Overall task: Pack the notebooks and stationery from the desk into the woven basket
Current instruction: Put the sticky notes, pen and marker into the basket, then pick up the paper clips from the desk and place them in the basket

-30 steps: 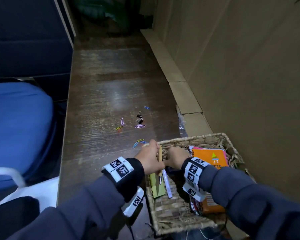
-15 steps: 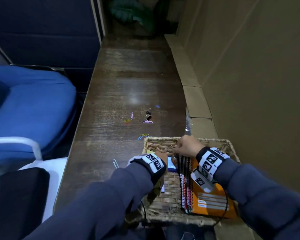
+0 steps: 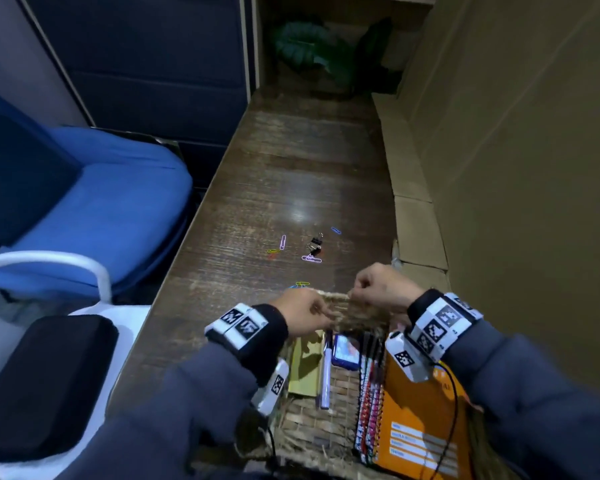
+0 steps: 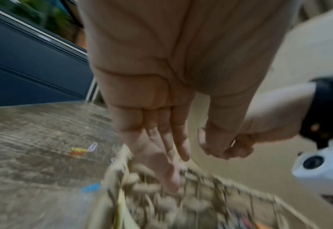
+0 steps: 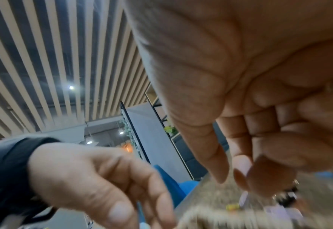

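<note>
Hands at the far rim of the woven basket (image 3: 329, 431) on the desk (image 3: 291, 174).
Left hand (image 3: 303, 317) has straight, close-set fingers touching the rim; right hand (image 3: 383, 289) is curled, whether pinching straw cannot be told. Orange notebook (image 3: 420, 420), pen (image 3: 326, 379) and green pad (image 3: 305, 372) lie inside; paper clips (image 3: 310, 258) stay farther out on the desk.

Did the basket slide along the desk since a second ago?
No. The basket's far left corner still sits right beside the yellow paper clip on the desk.
</note>
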`<state>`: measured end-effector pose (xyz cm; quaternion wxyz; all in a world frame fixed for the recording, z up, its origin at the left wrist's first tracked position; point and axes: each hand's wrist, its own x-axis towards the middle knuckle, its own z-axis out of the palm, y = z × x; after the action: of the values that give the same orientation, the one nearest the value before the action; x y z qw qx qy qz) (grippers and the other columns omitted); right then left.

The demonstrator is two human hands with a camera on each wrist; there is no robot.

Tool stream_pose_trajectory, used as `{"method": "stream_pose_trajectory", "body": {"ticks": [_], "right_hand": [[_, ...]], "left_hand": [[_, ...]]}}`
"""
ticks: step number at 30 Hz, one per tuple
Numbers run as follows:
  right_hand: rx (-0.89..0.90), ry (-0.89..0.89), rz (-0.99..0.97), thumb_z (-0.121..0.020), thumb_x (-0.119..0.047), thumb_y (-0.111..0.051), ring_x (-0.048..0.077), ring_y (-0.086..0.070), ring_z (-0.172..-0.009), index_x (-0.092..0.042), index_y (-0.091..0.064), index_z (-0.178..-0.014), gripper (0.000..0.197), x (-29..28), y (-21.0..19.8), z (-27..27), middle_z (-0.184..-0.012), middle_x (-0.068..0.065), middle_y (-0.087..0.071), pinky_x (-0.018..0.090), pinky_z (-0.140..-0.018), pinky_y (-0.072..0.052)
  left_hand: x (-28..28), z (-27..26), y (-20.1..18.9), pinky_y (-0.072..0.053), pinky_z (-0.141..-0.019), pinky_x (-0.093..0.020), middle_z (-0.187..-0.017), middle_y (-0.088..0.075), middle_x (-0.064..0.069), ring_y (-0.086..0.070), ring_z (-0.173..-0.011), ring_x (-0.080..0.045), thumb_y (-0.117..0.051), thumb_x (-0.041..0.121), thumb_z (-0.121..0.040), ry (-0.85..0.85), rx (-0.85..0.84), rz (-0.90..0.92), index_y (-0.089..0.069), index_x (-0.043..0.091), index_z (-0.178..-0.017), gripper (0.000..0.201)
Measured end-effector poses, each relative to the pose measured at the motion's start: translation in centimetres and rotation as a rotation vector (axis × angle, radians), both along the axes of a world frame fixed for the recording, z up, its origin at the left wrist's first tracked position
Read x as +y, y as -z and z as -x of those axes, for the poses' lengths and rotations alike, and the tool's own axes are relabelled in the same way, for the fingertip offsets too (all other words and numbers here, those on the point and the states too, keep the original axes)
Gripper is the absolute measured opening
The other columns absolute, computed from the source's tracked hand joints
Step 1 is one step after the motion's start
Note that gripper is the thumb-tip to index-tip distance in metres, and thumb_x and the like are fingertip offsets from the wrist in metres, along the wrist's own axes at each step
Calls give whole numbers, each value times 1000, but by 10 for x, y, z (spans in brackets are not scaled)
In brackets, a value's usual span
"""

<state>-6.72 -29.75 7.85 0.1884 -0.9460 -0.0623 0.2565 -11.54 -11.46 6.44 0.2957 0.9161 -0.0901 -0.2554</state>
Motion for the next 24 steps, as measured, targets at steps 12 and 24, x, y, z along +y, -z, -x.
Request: {"method": "stream_pose_trajectory", "body": {"ticks": [12, 24], "right_hand": [[-83, 155, 184, -82, -20, -60, 32, -68, -99, -4, -71, -101, 27, 67, 47, -179, -108, 17, -70, 31, -79, -52], [88, 363, 194, -67, -32, -82, 26, -70, -90, -5, -70, -94, 40, 94, 110, -229, -102, 11, -73, 25, -66, -50]], "left_hand": [[89, -78, 42, -45, -72, -9, -83, -62, 6, -51, -64, 31, -60, 6, -83, -287, -193, 104, -68, 9, -105, 23], [76, -165, 86, -46, -84, -19, -95, -71, 0, -67, -93, -18, -55, 8, -86, -126, -160, 36, -66, 12, -103, 21]]}}
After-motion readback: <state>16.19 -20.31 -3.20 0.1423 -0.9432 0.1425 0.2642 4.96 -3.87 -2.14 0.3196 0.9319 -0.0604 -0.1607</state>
